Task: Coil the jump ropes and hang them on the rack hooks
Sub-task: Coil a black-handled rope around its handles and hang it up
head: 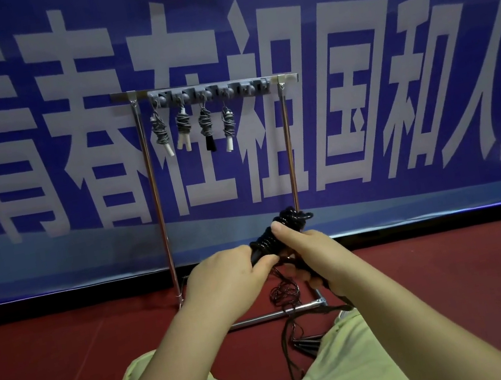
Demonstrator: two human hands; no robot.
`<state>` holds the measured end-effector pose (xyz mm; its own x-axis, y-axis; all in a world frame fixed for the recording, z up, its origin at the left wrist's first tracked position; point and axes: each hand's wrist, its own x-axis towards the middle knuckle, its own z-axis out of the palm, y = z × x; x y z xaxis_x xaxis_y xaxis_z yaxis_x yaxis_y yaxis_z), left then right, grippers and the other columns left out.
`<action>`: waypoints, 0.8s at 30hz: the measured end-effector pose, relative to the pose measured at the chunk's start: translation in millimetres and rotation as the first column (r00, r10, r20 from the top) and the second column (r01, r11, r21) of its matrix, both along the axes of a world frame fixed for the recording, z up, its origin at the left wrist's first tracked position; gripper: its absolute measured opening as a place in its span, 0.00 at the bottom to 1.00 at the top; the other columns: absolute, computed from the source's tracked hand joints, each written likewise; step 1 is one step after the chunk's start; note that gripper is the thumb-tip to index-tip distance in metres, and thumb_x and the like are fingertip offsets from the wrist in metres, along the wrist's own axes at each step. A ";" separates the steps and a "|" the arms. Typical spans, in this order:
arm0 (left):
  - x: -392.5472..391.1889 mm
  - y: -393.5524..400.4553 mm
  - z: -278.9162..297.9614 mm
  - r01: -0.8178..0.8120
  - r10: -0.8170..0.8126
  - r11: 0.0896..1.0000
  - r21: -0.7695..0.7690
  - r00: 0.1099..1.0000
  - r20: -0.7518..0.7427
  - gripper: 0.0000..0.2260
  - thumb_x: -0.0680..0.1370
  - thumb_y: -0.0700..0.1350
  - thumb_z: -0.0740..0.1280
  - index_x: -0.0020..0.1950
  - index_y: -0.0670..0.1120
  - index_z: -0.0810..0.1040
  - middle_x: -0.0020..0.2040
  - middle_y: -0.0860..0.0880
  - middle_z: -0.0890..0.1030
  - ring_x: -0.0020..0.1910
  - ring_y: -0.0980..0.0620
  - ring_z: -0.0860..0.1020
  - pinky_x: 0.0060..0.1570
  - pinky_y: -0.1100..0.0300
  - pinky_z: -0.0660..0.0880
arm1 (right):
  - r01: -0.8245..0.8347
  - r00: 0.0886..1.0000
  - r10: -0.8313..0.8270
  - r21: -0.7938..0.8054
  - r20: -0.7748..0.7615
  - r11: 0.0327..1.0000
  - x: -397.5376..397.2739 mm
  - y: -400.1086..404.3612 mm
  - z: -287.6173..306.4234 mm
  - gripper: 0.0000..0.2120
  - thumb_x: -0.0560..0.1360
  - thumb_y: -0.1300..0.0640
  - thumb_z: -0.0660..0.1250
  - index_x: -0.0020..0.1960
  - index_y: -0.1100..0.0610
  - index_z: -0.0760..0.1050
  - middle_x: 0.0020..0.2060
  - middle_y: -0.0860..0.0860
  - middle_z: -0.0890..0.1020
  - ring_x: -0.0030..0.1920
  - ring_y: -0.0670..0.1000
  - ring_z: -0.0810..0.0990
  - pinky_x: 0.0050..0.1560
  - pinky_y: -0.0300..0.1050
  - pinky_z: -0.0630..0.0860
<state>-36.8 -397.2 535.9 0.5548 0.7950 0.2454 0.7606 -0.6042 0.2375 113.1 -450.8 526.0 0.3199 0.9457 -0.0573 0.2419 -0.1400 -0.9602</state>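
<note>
Both hands wrapped round a black rope (279, 235), low in front of the rack (152, 173).

Left hand (227, 277) grips one end of the coil, right hand (310, 253) the other, thumb pressed on top (loose cord trails to the floor (70, 355)). Four coiled ropes (192, 126) hang from the hooks (208, 91).
</note>
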 end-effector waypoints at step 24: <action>-17.2 3.5 11.6 0.351 -0.073 0.836 -0.421 0.833 0.549 0.16 0.72 0.48 0.73 0.56 0.54 0.74 0.49 0.58 0.81 0.47 0.62 0.79 0.47 0.64 0.75 | -0.200 0.980 0.196 0.210 0.038 0.957 7.4 -11.9 10.4 0.19 0.70 0.45 0.71 0.58 0.50 0.73 0.43 0.47 0.84 0.37 0.49 0.82 0.38 0.43 0.73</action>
<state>-54.0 -393.8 547.5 0.6358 0.7577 0.1471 0.3194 -0.4318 0.8435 120.5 -462.8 536.4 0.1242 0.9802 0.1543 0.2602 0.1179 -0.9583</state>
